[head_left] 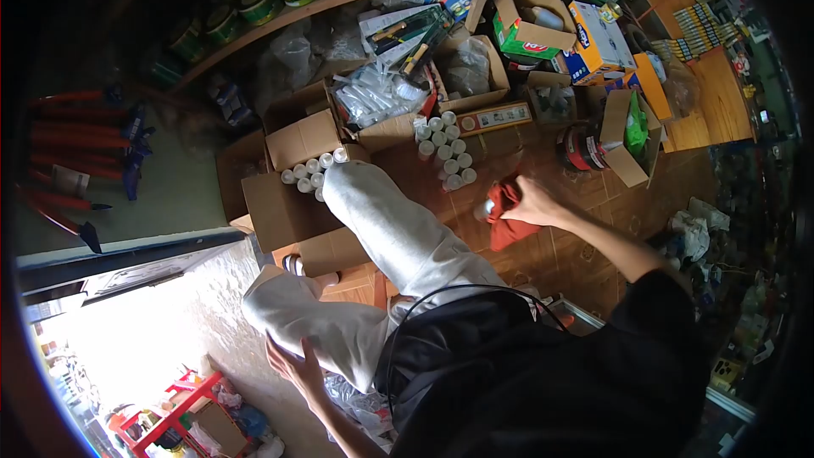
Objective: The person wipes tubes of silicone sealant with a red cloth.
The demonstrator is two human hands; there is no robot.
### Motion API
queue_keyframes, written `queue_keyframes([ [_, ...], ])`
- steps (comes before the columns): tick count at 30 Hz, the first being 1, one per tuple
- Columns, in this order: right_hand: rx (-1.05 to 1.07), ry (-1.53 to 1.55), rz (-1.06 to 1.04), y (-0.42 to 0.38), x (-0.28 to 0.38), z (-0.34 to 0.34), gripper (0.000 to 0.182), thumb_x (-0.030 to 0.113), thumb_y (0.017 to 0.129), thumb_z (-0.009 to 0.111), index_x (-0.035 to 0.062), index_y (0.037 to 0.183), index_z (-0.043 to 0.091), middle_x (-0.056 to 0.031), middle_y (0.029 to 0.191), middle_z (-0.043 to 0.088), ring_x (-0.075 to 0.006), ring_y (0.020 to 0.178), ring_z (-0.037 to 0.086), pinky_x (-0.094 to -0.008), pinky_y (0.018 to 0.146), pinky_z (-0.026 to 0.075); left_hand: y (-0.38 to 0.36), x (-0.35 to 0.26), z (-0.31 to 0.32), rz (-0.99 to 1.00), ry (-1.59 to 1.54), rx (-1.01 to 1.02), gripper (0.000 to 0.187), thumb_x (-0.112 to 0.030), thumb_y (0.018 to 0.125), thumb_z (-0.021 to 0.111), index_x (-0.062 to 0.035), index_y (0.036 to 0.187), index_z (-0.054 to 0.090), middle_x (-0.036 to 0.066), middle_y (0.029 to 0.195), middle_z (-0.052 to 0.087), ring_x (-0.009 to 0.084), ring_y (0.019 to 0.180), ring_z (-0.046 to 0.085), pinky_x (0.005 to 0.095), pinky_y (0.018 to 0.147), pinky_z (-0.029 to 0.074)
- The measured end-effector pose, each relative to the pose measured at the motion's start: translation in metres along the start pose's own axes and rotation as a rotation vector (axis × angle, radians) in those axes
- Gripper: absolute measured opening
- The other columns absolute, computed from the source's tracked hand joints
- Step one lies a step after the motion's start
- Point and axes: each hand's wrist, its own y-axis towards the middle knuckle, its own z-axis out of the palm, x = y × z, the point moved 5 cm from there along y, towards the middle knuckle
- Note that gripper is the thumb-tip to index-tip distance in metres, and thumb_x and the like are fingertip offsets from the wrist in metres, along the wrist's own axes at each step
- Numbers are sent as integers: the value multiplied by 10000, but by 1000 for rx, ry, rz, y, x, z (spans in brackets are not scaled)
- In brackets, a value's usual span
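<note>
I sit on the floor with my legs in light grey trousers (398,237) stretched toward an open cardboard box (288,203) full of white-capped cans (314,171). My right hand (530,203) grips a red cloth (506,212) wrapped around a white can (483,208), held just above the tiled floor. A group of several white-capped cans (445,148) stands on the floor just beyond it. My left hand (292,365) rests flat, fingers spread, against my left knee near the doorstep, holding nothing.
Open cardboard boxes (627,131) and packaged goods crowd the floor ahead. A roll of dark tape (578,148) lies near one. A shelf (280,13) carries green tins. Red-handled tools (76,144) lean at the left. A bright doorway (144,331) opens lower left.
</note>
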Motion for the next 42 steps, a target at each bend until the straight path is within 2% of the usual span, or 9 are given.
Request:
queue_keyframes([
  [5, -21, 173, -20, 94, -8, 100, 712, 420, 612, 894, -34, 1035, 544, -259, 1110, 572, -411, 1092, 547, -474, 908, 468, -10, 46, 60, -411, -453, -131, 832, -512, 941, 589, -13, 1522, 262, 271, 1527, 299, 445, 1411, 297, 556, 1162, 268],
  [7, -104, 200, -119, 123, 8, 123, 574, 413, 660, 856, -4, 959, 599, -217, 972, 634, -390, 969, 599, -472, 856, 490, -8, 35, 61, -477, -245, -205, 825, -507, 947, 580, -8, 1522, 260, 272, 1526, 305, 430, 1413, 308, 533, 1170, 269],
  [8, 19, 216, -176, 138, 19, 127, 440, 436, 717, 793, 31, 850, 686, -182, 808, 680, -376, 812, 655, -467, 760, 528, -7, 35, 63, -500, -239, -195, 819, -508, 952, 571, -8, 1522, 260, 271, 1527, 307, 424, 1413, 314, 525, 1171, 271],
  [11, -29, -82, -140, 181, 2, 174, 417, 478, 751, 742, 62, 777, 737, -176, 735, 692, -367, 719, 684, -465, 677, 549, -6, 34, 61, -563, -226, -168, 800, -510, 967, 543, -13, 1525, 259, 260, 1532, 313, 406, 1414, 326, 502, 1171, 276],
  [12, -39, -119, -125, 190, 2, 179, 469, 575, 758, 683, 112, 795, 747, -142, 746, 705, -358, 743, 700, -468, 659, 539, -3, 30, 60, -567, -232, -160, 791, -510, 971, 534, -20, 1528, 259, 253, 1534, 316, 401, 1415, 328, 497, 1169, 279],
  [17, -60, -232, -105, 229, -8, 210, 478, 552, 744, 702, 76, 746, 749, -163, 680, 687, -357, 679, 698, -473, 616, 545, 7, -2, 46, -611, -172, -182, 772, -487, 979, 535, -12, 1525, 268, 224, 1558, 309, 370, 1435, 310, 447, 1181, 249],
  [33, -128, -300, -77, 256, -29, 230, 315, 368, 747, 726, 53, 757, 725, -183, 724, 699, -353, 704, 709, -473, 627, 561, 4, 13, 45, -650, -178, -185, 729, -443, 979, 532, -53, 1539, 276, 204, 1557, 320, 359, 1428, 330, 456, 1170, 265],
  [39, -121, -245, 11, 241, -13, 189, 430, 449, 831, 693, 25, 883, 744, -170, 734, 707, -343, 659, 706, -474, 624, 560, -4, 26, 46, -638, -224, -209, 722, -443, 988, 520, -39, 1534, 275, 219, 1545, 328, 364, 1411, 349, 450, 1162, 275],
  [42, -5, 326, 154, 196, 33, 105, 391, 401, 882, 665, 50, 1039, 729, -116, 991, 723, -298, 905, 700, -404, 814, 551, -7, 24, 44, -636, -251, -227, 720, -453, 989, 514, -29, 1524, 286, 231, 1526, 353, 368, 1389, 375, 442, 1153, 286],
])
